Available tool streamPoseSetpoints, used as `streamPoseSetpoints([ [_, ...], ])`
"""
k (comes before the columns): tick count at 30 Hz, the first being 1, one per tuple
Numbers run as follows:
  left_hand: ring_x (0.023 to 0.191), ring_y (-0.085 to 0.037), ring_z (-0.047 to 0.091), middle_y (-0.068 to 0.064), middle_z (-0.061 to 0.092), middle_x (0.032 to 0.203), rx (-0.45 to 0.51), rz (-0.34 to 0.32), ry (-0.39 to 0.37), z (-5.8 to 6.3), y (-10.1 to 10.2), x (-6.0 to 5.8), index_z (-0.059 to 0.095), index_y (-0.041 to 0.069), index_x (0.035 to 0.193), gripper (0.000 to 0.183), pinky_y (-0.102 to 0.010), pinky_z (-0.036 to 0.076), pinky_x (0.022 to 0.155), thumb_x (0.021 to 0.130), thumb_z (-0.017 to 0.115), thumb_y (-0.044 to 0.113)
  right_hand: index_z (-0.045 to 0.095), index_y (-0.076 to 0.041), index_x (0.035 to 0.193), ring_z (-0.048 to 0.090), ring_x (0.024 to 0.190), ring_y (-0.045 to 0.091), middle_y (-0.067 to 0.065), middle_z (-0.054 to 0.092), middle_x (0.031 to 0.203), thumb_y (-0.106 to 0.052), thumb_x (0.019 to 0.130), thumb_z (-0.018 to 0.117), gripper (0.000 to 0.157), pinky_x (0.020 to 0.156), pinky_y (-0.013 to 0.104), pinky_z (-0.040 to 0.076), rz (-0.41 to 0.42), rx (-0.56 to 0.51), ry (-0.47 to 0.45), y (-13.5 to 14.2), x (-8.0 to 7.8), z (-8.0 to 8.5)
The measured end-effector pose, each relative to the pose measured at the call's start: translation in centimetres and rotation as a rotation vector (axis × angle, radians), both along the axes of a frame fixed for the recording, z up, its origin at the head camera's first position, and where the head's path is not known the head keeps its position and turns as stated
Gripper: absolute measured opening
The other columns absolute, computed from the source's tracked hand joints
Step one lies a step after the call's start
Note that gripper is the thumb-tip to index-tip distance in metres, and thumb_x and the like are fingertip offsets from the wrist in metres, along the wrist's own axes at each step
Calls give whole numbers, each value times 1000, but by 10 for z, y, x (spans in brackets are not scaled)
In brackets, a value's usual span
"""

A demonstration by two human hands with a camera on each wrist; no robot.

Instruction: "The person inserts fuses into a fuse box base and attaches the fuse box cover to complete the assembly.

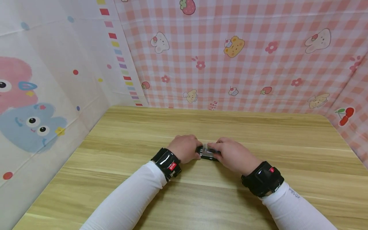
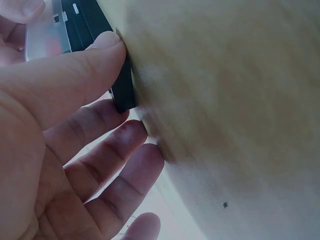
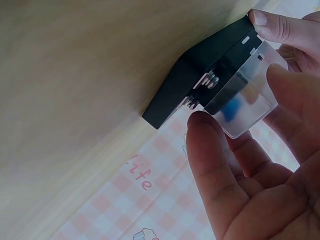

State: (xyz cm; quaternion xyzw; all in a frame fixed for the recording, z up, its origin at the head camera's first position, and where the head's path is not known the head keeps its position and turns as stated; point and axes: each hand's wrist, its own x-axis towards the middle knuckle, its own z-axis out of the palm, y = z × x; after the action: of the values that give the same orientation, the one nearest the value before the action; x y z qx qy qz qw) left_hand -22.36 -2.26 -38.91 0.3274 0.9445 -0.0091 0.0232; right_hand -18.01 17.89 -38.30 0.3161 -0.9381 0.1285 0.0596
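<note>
A small black block (image 3: 195, 70) with a clear plastic cover (image 3: 252, 110) lies on the table between both hands. Blue shows through the cover in the right wrist view, and reddish in the left wrist view. Two metal screw terminals (image 3: 211, 80) stick out at one end of the block. My left hand (image 1: 185, 149) pinches the other end of the black block between thumb and forefinger, its remaining fingers spread loosely below. With thumb and fingers my right hand (image 1: 234, 155) grips the clear cover near the terminal end. Both hands partly hide the block in the head view.
The wood-grain table (image 1: 129, 124) spreads around the hands. A pink checked cloth (image 1: 212, 48) hangs behind it, and a white cartoon-print cloth (image 1: 72, 95) hangs at the left. Each wrist carries a black strapped device.
</note>
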Motion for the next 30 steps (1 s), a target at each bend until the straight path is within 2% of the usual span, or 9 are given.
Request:
streamPoseSetpoints([
  [18, 77, -9, 50, 7, 59, 95, 5, -2, -11, -1, -1, -1, 68, 26, 101, 31, -38, 44, 69, 77, 74, 45, 61, -13, 124, 50, 73, 10, 3, 62, 92, -8, 80, 72, 46, 62, 28, 48, -1, -29, -50, 1, 0, 1],
  [30, 76, -9, 50, 7, 59, 95, 2, -3, -14, 0, -1, -1, 68, 26, 102, 32, -37, 44, 68, 77, 73, 45, 61, -14, 124, 52, 76, 10, 4, 63, 93, -8, 80, 72, 46, 65, 30, 49, -7, -20, -50, 1, 0, 1],
])
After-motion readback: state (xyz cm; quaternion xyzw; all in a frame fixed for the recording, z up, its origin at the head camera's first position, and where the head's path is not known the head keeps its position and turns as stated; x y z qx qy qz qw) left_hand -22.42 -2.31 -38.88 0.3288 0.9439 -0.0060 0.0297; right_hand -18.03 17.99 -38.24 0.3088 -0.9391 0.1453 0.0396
